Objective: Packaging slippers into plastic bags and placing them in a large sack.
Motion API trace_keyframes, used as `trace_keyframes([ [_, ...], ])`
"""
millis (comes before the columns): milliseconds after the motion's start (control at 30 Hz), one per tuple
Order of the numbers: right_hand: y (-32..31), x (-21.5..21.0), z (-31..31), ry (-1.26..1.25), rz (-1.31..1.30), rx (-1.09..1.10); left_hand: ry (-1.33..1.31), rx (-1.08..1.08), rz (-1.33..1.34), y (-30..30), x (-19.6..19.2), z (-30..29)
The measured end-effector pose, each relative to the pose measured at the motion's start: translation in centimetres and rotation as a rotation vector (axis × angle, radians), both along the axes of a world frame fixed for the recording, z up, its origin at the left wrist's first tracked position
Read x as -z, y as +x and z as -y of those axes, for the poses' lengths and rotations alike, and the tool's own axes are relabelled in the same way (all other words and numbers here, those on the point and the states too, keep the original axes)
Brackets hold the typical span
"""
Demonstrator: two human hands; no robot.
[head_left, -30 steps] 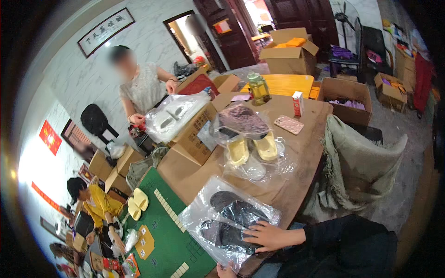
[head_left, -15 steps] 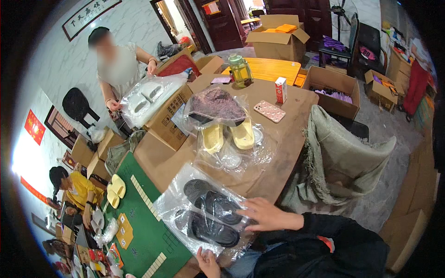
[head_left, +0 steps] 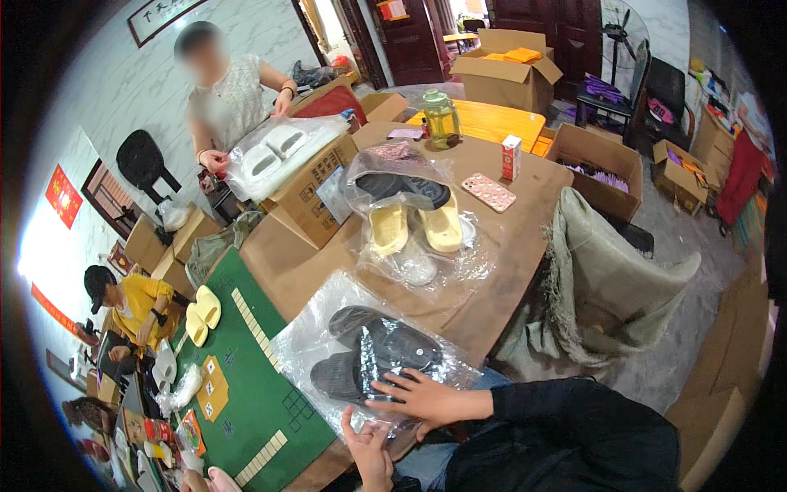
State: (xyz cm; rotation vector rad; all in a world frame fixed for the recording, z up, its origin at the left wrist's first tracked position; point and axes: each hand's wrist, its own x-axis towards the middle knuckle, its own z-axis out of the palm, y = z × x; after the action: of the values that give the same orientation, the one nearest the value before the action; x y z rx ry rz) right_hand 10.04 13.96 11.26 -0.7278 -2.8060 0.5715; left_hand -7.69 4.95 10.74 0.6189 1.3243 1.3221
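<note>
Here, bagged black slippers (head_left: 410, 348) under spread right hand (head_left: 426, 398), left hand (head_left: 370, 449) nearby, grip unclear

We look across to white, grey-veined walls (head_left: 254, 45); a dark-framed sign (head_left: 160, 18) hangs high at left, a red poster (head_left: 64, 195) lower down; dark red-brown doors (head_left: 414, 51) stand at the back, beyond a yellow tabletop (head_left: 496, 127); a black chair (head_left: 146, 164) stands at left; a standing fan (head_left: 616, 34) rises at right, above grey floor (head_left: 660, 275); bright light (head_left: 43, 239) glares far left.
</note>
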Motion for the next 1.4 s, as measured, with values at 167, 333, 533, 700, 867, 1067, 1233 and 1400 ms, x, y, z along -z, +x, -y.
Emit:
trace_keyframes([
  [167,1.4,1.9,0.8,0.154,-0.146,0.258,0.172,0.120,0.185,1.2,1.3,0.7],
  [333,2.1,3.0,-0.9,0.096,-0.377,0.287,0.191,0.149,0.161,1.8,-1.2,0.9],
  [533,8.6,-5.1,-2.8,-0.086,-0.679,0.562,0.170,0.329,-0.643,-0.2,1.8,0.1],
  [700,17.5,-8.6,-0.2,-0.147,-0.654,0.921,0.199,0.432,-1.086,-0.8,2.2,-0.2],
  [867,27.6,-8.7,5.8,-0.169,-1.052,1.083,0.296,0.528,-1.210,1.2,2.7,-2.2],
  [1067,29.6,-9.4,6.5,-0.136,-1.066,1.122,0.349,0.592,-1.268,2.1,3.5,-3.1],
  [1233,31.0,-7.4,6.1,-0.210,-1.180,1.259,0.373,0.591,-1.270,2.8,4.3,-2.5],
  [1400,34.8,-6.9,6.2,-0.353,-0.960,1.185,0.286,0.691,-1.269,2.4,5.5,-2.3],
])
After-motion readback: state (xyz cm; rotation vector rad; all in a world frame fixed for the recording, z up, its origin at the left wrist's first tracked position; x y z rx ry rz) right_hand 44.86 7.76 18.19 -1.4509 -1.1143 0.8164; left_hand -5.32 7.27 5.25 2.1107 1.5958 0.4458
